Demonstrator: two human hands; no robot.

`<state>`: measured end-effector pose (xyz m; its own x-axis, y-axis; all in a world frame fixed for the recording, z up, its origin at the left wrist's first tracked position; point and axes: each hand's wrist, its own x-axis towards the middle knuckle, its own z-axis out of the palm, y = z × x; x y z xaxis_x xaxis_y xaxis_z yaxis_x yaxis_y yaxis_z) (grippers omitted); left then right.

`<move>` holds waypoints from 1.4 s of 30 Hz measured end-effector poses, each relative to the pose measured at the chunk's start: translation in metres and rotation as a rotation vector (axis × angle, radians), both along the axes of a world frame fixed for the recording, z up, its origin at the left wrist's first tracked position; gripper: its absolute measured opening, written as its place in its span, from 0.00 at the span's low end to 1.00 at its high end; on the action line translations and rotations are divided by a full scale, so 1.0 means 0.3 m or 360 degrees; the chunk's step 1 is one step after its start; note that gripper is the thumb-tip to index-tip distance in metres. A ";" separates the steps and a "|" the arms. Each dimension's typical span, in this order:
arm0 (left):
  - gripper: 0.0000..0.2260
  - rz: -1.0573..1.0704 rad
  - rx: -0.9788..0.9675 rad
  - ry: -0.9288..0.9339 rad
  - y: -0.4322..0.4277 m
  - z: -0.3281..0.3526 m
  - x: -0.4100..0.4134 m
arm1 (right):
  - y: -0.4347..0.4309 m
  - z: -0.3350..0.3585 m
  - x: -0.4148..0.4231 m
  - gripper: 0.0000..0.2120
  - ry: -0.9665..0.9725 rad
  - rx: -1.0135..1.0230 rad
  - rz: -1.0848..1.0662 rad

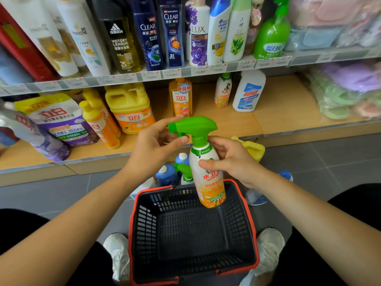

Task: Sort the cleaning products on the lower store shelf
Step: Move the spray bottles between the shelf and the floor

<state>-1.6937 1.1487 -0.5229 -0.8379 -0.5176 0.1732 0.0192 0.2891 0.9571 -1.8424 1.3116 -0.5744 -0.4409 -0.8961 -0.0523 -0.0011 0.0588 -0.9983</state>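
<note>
The sorting looks about midway. A spray bottle (208,178) is held upright over the basket (185,234) (which holds nothing), well short of the lower shelf (278,112). The right hand (233,159) has its fingers wrapped round the body, and the left hand (152,145) pinches the green trigger head. Several products stand on the shelf, a matching sprayer (223,91) among them. More bottles (167,175) wait on the floor behind the basket.
</note>
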 end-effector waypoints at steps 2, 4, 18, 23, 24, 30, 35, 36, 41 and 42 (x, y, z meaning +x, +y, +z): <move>0.11 -0.0002 0.0119 -0.0044 0.007 -0.008 -0.001 | -0.001 -0.003 0.001 0.31 -0.0001 0.0029 -0.0025; 0.09 0.0005 0.0323 -0.0003 0.015 -0.007 -0.002 | -0.004 -0.005 0.006 0.34 -0.0013 0.0048 -0.0071; 0.07 0.0120 0.0573 0.0250 -0.021 0.040 -0.017 | -0.024 -0.095 0.048 0.36 0.0020 0.0095 -0.0019; 0.14 0.0810 0.0346 0.0088 -0.070 0.013 -0.024 | -0.044 -0.068 0.091 0.35 0.0377 0.0053 -0.0526; 0.14 0.0834 0.0355 0.0062 -0.067 0.004 -0.021 | -0.047 -0.065 0.095 0.36 0.0475 0.0064 -0.0598; 0.07 0.0431 0.0640 0.0034 -0.004 -0.036 -0.051 | -0.048 -0.064 0.122 0.36 0.0599 0.0193 -0.0622; 0.10 0.0207 0.0898 0.0158 0.002 -0.035 -0.070 | -0.047 -0.054 0.147 0.26 0.0016 0.0076 -0.0154; 0.10 0.0188 0.0885 0.0180 0.002 -0.036 -0.071 | -0.048 -0.051 0.156 0.24 -0.0050 0.0063 -0.0108; 0.09 0.0336 0.0646 0.0293 0.013 -0.048 -0.067 | -0.062 -0.067 0.197 0.28 0.0429 0.0070 -0.0521; 0.07 0.0341 0.0620 0.0313 0.015 -0.049 -0.064 | -0.064 -0.069 0.199 0.31 0.0543 0.0126 -0.0605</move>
